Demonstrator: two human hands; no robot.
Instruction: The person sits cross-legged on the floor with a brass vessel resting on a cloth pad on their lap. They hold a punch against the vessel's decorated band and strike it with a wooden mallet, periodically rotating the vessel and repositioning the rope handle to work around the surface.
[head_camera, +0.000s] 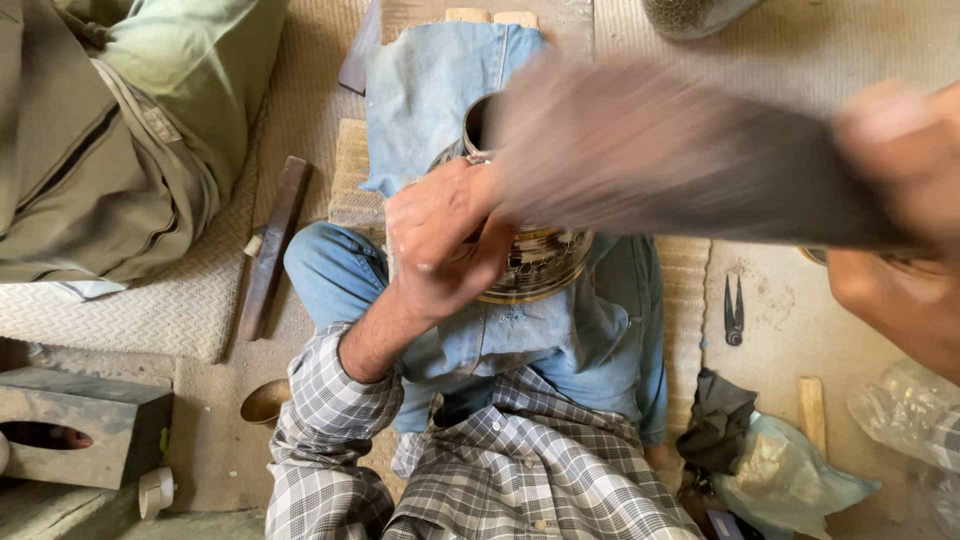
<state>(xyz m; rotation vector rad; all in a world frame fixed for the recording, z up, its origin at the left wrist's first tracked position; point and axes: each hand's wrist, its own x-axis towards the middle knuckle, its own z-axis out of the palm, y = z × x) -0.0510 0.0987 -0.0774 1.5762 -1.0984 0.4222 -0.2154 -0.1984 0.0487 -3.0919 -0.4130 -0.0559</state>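
My left hand (445, 240) is clamped over a round engraved metal vessel (540, 265) that rests on my lap, on a blue denim cloth (430, 90). The hand covers the vessel's left side and part of its rim. My right hand (900, 160) is at the right edge, close to the camera, gripping a long brown tool (660, 150). The tool is smeared by motion blur and reaches across to the vessel's top, hiding its upper part. What kind of tool it is cannot be told.
Another person in olive clothing (120, 130) sits at the upper left. A dark metal bar (272, 245) lies left of my knee, small black snips (734, 310) to the right. A grey block (80, 425), a small brass bowl (265, 400) and plastic bags (790, 475) lie on the floor.
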